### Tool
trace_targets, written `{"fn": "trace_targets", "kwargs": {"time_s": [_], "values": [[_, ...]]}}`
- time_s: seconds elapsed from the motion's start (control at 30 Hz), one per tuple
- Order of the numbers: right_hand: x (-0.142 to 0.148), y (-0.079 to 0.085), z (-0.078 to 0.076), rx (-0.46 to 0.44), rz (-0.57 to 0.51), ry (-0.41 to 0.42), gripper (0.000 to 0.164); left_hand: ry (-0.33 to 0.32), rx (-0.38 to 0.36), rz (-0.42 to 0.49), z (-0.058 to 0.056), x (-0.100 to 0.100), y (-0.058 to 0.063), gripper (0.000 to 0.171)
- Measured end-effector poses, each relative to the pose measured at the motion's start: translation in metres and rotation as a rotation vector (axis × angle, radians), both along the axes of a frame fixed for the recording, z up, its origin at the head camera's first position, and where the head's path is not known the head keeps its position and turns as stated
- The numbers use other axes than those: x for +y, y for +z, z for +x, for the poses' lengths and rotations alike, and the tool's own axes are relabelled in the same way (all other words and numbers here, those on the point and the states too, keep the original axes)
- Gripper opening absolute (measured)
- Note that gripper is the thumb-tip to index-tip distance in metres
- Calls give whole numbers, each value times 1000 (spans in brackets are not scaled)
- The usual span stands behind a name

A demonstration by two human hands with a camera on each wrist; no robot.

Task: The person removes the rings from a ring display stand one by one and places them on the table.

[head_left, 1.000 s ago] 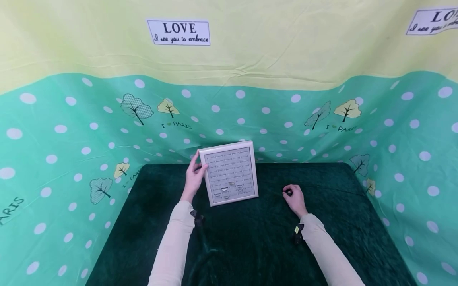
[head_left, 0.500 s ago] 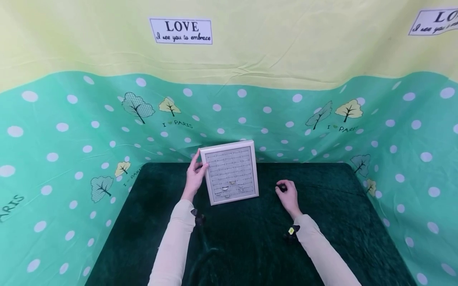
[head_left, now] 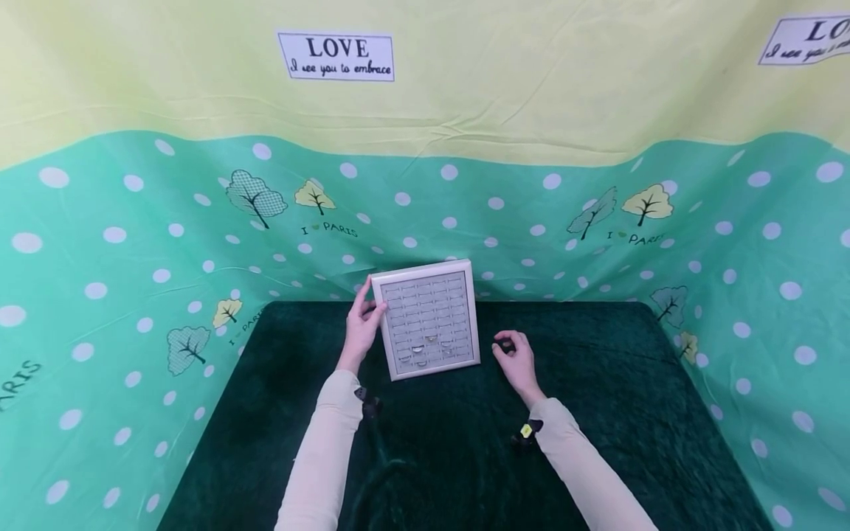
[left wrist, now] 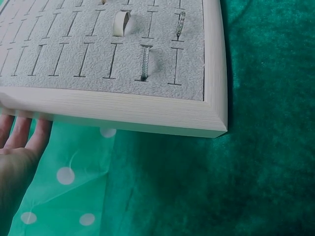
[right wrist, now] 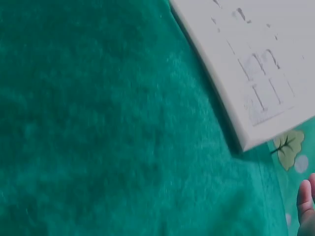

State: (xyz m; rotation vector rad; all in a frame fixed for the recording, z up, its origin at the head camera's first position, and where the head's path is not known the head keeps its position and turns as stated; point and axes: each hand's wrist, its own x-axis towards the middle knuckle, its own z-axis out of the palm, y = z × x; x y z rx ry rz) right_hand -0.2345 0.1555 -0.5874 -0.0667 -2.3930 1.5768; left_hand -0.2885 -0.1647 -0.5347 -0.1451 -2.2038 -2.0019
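My left hand (head_left: 361, 332) grips the left edge of a ring display tray (head_left: 473, 317), which stands tilted up near the back of the table. The tray has a pale wooden-looking frame and grey slotted padding. Several rings sit in its lower slots; the left wrist view shows a wide plain band (left wrist: 121, 23) and two narrow textured rings, one of them a glittery ring (left wrist: 145, 63). To the tray's right, my right hand (head_left: 518, 365) hovers apart from it, fingers curved, thumb tip close to the index fingertip. I cannot tell whether a small thing is between them.
A dark green velvety cloth (head_left: 438, 457) covers the table. Behind and beside it hangs a green and yellow curtain (head_left: 564, 251) with dots and trees. Small black wrist cameras sit at both cuffs, the right camera (head_left: 527, 434) marked yellow.
My right hand has moved left toward the tray, and its thumb and index fingertips have come slightly apart. My left hand and the tray have stayed in place.
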Motion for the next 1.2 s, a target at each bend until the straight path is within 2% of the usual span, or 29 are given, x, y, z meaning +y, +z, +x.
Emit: {"fn": "trace_targets", "kwargs": {"time_s": [0.3, 0.67, 0.83, 1.03, 1.13, 1.2], "values": [[-18, 6, -1, 21, -18, 30, 17, 6, -3, -9, 0, 0, 0, 63], [-36, 13, 3, 46, -43, 126, 21, 12, -6, 0, -1, 1, 0, 63], [-46, 17, 4, 39, -54, 142, 21, 10, -6, 6, -1, 1, 0, 63], [-59, 21, 3, 75, -64, 172, 20, 7, -10, 8, -1, 1, 0, 63], [-65, 21, 2, 98, -61, 191, 20, -6, -21, 20, 0, 1, 2, 64], [-69, 21, 1, 116, -53, 206, 20, -16, -35, 17, 5, 2, 10, 65]]}}
